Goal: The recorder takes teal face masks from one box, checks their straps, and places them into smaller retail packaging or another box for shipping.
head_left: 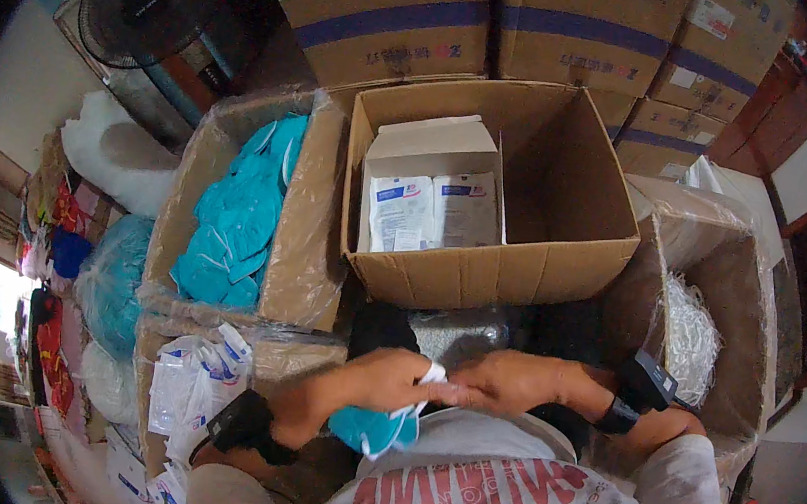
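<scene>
In front of my chest, my left hand (388, 379) has its fingers closed on a teal face mask (369, 431), which hangs below the palm. White straps show at the mask's edge and beside the fingers. My right hand (501, 379) meets the left one fingertip to fingertip, its fingers bent together; what they pinch is hidden. Beyond the hands, a pale textured bundle in clear plastic (459, 331) is partly covered. At the left, an open carton (310, 231) lined with clear film holds a heap of teal masks (237, 216).
Ahead stands an open carton (491, 278) with a white box (437, 145) of packets inside. A film-lined carton (752, 325) at right holds white stringy strands (690, 338). White printed packets (197, 378) lie at lower left. Stacked cartons (591, 33) and a fan (146, 14) stand behind.
</scene>
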A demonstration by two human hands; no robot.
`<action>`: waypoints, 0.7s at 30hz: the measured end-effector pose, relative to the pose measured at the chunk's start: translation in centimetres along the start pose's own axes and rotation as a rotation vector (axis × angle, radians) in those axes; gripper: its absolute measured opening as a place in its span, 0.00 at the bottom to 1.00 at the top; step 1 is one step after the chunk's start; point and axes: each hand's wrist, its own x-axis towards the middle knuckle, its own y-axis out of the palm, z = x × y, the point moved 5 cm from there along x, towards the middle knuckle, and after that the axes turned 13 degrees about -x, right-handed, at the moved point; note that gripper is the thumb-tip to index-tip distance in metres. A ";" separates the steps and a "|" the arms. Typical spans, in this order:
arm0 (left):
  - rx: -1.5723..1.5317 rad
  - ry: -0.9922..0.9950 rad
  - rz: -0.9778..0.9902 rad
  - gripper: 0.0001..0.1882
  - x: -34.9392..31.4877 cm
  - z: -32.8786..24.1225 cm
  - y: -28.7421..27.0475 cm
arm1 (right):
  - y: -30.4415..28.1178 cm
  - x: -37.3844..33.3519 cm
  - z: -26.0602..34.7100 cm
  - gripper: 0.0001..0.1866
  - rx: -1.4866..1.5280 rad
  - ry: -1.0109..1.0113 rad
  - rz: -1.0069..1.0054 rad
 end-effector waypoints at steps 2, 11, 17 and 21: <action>-0.277 0.057 0.138 0.18 -0.1 0.8 1.8 | 0.5 -0.3 0.6 0.22 0.070 -0.068 0.093; -0.580 0.300 0.228 0.14 -1.5 -1.0 8.0 | 0.6 -6.7 1.9 0.21 0.368 -0.044 0.551; -0.443 0.309 0.225 0.12 -1.4 -0.9 7.7 | 0.6 -10.5 0.0 0.23 0.549 0.073 0.721; -0.618 0.014 -0.067 0.13 -3.2 3.1 4.9 | -2.0 -18.6 -9.1 0.16 0.431 0.546 0.542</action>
